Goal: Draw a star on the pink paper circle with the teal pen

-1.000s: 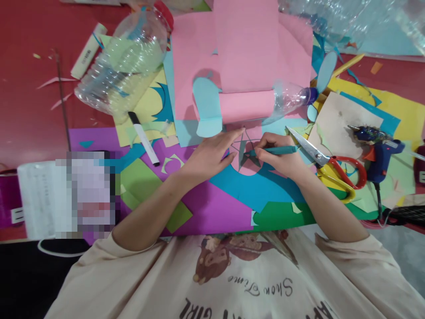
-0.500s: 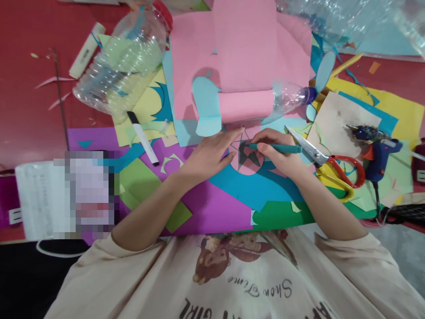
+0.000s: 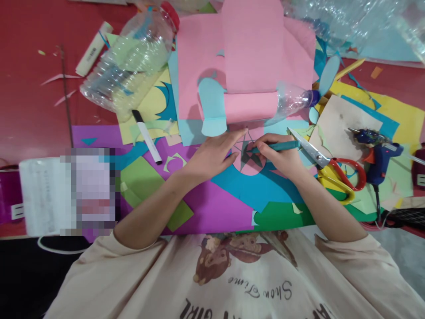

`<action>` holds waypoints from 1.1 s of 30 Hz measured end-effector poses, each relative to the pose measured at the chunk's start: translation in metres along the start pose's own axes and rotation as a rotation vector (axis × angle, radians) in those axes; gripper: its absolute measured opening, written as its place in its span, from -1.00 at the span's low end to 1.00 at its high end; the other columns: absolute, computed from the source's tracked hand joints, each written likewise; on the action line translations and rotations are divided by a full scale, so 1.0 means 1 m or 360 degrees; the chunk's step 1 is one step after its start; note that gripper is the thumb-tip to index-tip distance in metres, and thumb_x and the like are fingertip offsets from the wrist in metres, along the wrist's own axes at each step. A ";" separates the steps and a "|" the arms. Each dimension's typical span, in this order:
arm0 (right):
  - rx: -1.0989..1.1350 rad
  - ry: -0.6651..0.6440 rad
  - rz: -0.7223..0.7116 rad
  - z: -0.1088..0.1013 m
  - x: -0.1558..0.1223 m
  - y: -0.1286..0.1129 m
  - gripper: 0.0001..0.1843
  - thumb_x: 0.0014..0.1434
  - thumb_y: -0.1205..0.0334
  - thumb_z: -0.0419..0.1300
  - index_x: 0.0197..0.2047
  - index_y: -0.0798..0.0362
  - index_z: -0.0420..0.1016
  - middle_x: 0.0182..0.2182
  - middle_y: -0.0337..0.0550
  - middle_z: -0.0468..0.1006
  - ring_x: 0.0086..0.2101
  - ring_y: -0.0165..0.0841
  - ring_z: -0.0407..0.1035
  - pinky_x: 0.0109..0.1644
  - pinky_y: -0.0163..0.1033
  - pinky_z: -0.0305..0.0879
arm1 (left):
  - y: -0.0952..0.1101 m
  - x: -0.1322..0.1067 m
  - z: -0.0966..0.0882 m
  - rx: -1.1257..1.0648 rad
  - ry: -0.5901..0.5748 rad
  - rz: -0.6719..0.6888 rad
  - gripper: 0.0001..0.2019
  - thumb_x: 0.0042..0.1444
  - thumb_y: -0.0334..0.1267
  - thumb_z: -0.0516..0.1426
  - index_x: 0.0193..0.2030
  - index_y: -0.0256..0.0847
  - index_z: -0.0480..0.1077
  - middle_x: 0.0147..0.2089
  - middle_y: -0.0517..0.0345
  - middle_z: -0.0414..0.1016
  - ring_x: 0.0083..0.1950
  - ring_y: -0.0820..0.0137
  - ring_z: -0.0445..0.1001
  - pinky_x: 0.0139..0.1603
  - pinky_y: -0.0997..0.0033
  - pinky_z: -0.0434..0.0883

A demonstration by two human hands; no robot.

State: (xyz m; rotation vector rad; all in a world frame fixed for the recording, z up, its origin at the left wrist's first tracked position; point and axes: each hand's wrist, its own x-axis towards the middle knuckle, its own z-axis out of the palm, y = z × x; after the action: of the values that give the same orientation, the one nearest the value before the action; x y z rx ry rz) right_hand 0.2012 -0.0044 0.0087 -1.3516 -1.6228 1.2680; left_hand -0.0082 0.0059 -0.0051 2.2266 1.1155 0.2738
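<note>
My right hand (image 3: 279, 158) is closed around a teal pen (image 3: 277, 146), whose tip rests on a star drawn on a round pink paper piece (image 3: 249, 161). My left hand (image 3: 212, 155) lies flat with fingers stretched out, pressing the pink piece down at its left edge. The star is partly shaded dark. Directly behind both hands lies a clear plastic bottle (image 3: 288, 99) wrapped in pink paper with a light blue fin (image 3: 212, 106).
Red and yellow scissors (image 3: 328, 164) lie right of my right hand; a blue glue gun (image 3: 376, 153) is further right. A black-capped marker (image 3: 148, 137), a large clear bottle (image 3: 133, 60) and a glue stick (image 3: 93, 48) lie left. Coloured paper sheets cover the red table (image 3: 29, 106).
The pen tip moves back and forth over the star, shading it. My left hand stays flat on the pink piece. The view shifts slightly.
</note>
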 end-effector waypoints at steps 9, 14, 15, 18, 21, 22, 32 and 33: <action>-0.0035 -0.0013 0.0024 0.000 0.000 0.001 -0.81 0.13 0.24 0.14 -0.49 0.06 0.48 -0.64 -0.29 0.43 -0.58 -0.47 0.26 -0.44 -0.30 0.17 | 0.001 0.000 -0.001 0.0011 -0.0008 0.0005 -0.44 0.24 -0.34 -0.01 0.39 -0.25 0.10 0.31 -0.03 0.33 0.24 0.20 0.34 0.20 0.17 0.33; -0.0070 -0.0014 0.0062 0.000 0.001 0.001 -0.78 0.12 0.23 0.15 -0.54 0.05 0.39 -0.66 -0.31 0.38 -0.57 -0.48 0.23 -0.45 -0.31 0.13 | 0.001 -0.001 -0.001 -0.0003 0.0001 0.0022 -0.45 0.24 -0.34 -0.01 0.38 -0.29 0.11 0.27 -0.06 0.36 0.22 0.20 0.36 0.19 0.20 0.34; -0.0066 -0.0022 0.0069 0.000 0.001 0.001 -0.78 0.11 0.22 0.15 -0.55 0.05 0.38 -0.65 -0.31 0.38 -0.57 -0.48 0.23 -0.46 -0.31 0.13 | 0.001 -0.001 -0.001 -0.0001 -0.0002 0.0019 -0.45 0.25 -0.34 -0.01 0.38 -0.29 0.11 0.27 -0.06 0.37 0.22 0.20 0.36 0.20 0.20 0.34; -0.0016 -0.0024 0.0052 0.000 0.001 0.002 -0.76 0.14 0.18 0.14 -0.53 0.04 0.39 -0.64 -0.30 0.39 -0.55 -0.47 0.25 -0.44 -0.30 0.14 | 0.002 -0.001 -0.002 0.0008 -0.0010 0.0011 -0.46 0.25 -0.34 -0.02 0.38 -0.26 0.11 0.26 -0.04 0.38 0.22 0.20 0.36 0.21 0.19 0.32; -0.0012 0.0007 0.0031 0.001 0.001 0.002 -0.77 0.16 0.17 0.14 -0.50 0.04 0.39 -0.63 -0.29 0.41 -0.55 -0.46 0.25 -0.41 -0.29 0.16 | 0.003 0.000 -0.003 0.0016 -0.0021 -0.0008 -0.45 0.24 -0.34 -0.01 0.38 -0.23 0.11 0.25 -0.03 0.38 0.23 0.20 0.35 0.22 0.18 0.31; -0.0022 0.0011 0.0028 0.001 0.001 0.002 -0.78 0.16 0.18 0.14 -0.50 0.04 0.38 -0.63 -0.29 0.40 -0.55 -0.46 0.24 -0.41 -0.29 0.16 | 0.003 0.000 -0.003 0.0018 -0.0023 -0.0014 -0.45 0.24 -0.34 -0.01 0.38 -0.22 0.11 0.25 -0.02 0.38 0.23 0.20 0.34 0.22 0.18 0.31; -0.0026 -0.0064 0.0075 0.000 0.002 0.001 -0.77 0.08 0.27 0.09 -0.59 0.04 0.29 -0.66 -0.31 0.34 -0.57 -0.48 0.19 -0.47 -0.30 0.08 | 0.003 0.000 -0.003 0.0007 -0.0025 0.0015 -0.46 0.26 -0.34 -0.04 0.38 -0.33 0.10 0.26 -0.08 0.36 0.24 0.20 0.34 0.23 0.20 0.31; 0.0002 -0.0061 0.0065 0.000 0.002 0.001 -0.76 0.10 0.25 0.09 -0.58 0.03 0.30 -0.65 -0.31 0.35 -0.56 -0.48 0.20 -0.46 -0.30 0.09 | 0.003 0.000 -0.003 0.0007 -0.0025 0.0016 -0.46 0.26 -0.33 -0.04 0.38 -0.32 0.10 0.27 -0.08 0.36 0.24 0.19 0.34 0.23 0.19 0.30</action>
State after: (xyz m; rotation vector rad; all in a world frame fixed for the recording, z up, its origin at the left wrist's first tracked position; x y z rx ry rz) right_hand 0.2016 -0.0026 0.0079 -1.3737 -1.6278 1.3262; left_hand -0.0076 0.0054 -0.0008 2.2353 1.0977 0.2579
